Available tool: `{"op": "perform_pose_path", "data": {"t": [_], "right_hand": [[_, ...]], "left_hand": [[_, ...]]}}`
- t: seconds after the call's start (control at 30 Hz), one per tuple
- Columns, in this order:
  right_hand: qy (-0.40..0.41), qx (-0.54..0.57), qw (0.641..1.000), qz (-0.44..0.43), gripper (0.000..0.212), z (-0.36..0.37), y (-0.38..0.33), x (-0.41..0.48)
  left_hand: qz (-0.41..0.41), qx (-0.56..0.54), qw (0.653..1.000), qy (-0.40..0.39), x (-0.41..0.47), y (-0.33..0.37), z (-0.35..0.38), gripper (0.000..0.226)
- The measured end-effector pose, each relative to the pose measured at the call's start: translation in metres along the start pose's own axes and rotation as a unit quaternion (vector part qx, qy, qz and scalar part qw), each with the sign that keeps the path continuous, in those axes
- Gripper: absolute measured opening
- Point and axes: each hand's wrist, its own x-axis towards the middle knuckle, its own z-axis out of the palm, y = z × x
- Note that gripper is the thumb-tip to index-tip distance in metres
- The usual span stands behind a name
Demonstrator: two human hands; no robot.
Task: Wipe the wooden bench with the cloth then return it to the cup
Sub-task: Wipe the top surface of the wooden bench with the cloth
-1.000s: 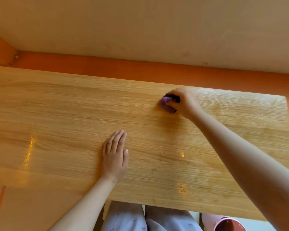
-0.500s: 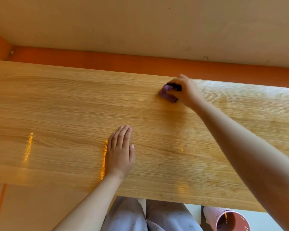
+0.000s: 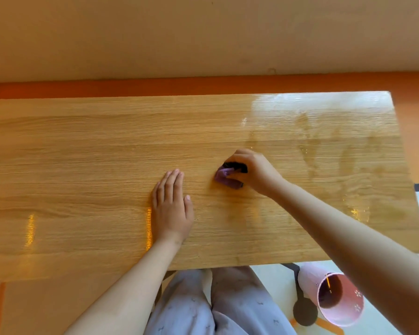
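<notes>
- A plain beige wall (image 3: 203, 32) is filling the view beyond both hands.
- An orange baseboard strip (image 3: 131, 87) is running along the foot of that wall, past the fingertips.
- Pale lilac trousers (image 3: 215, 305) are showing below the wrists, between the two forearms.
- A light floor (image 3: 276, 281) is lying under the right forearm.

Warm, bright light; glare on the bench's (image 3: 324, 112) far-right corner.
</notes>
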Motion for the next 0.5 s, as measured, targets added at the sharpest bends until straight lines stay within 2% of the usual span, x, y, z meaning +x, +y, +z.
{"op": "perform_pose_path", "data": {"t": [0.17, 0.27, 0.33, 0.5], "right_hand": [[-0.078, 0.031, 0.996, -0.011, 0.023, 0.047, -0.028, -0.079], [-0.083, 0.01, 0.996, -0.014, 0.025, 0.047, -0.031, -0.084], [-0.043, -0.006, 0.999, 0.006, 0.025, 0.038, -0.028, -0.072], [0.136, 0.029, 0.982, 0.128, 0.026, 0.028, -0.015, -0.055]], "left_hand": [[0.002, -0.017, 1.0, 0.011, -0.001, 0.0, 0.002, 0.055], [0.008, -0.021, 1.0, 0.014, -0.001, -0.001, 0.003, 0.055], [0.011, -0.022, 1.0, 0.016, 0.0, -0.001, 0.003, 0.056], [0.017, -0.019, 1.0, 0.018, -0.002, -0.003, 0.006, 0.054]]}}
